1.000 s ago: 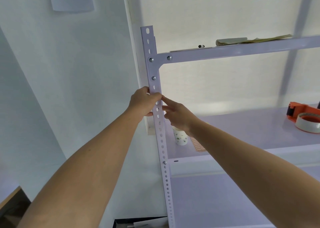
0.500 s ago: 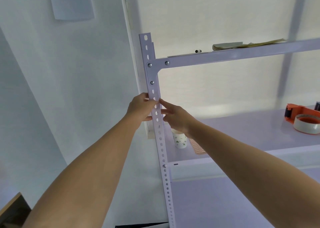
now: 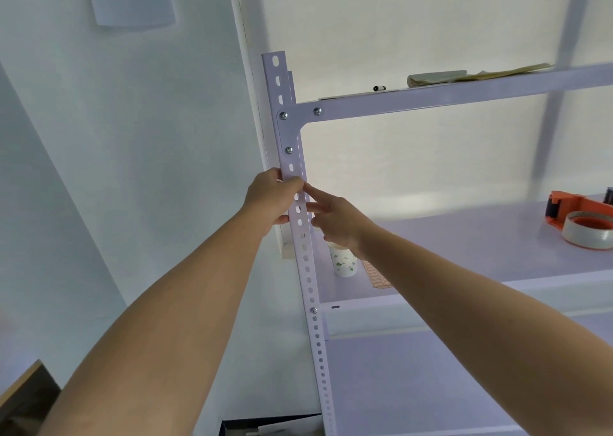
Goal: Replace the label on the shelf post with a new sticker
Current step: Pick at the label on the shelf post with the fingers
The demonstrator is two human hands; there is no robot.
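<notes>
White wall behind: left hand (image 3: 270, 200) gripping shelf post (image 3: 305, 259), right hand (image 3: 336, 220) with straight fingers (image 3: 314, 191) touching it; paper cup (image 3: 343, 264) contents hidden

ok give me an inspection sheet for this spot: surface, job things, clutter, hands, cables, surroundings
surface: middle shelf, pale, mostly bare
job's things: post, upright, holed; what the fingers cover on it cannot be told
clutter: cup and pinkish sheet behind the post; tape dispenser at the shelf's right; marker and papers on the top shelf
hands: left hand grips the post from the left, thumb on its front; right hand touches the post with straight fingers, forefinger beside that thumb
cables: nothing seen
surroundings: white wall with a paper on it; wooden edge lower left; dark box below
</notes>
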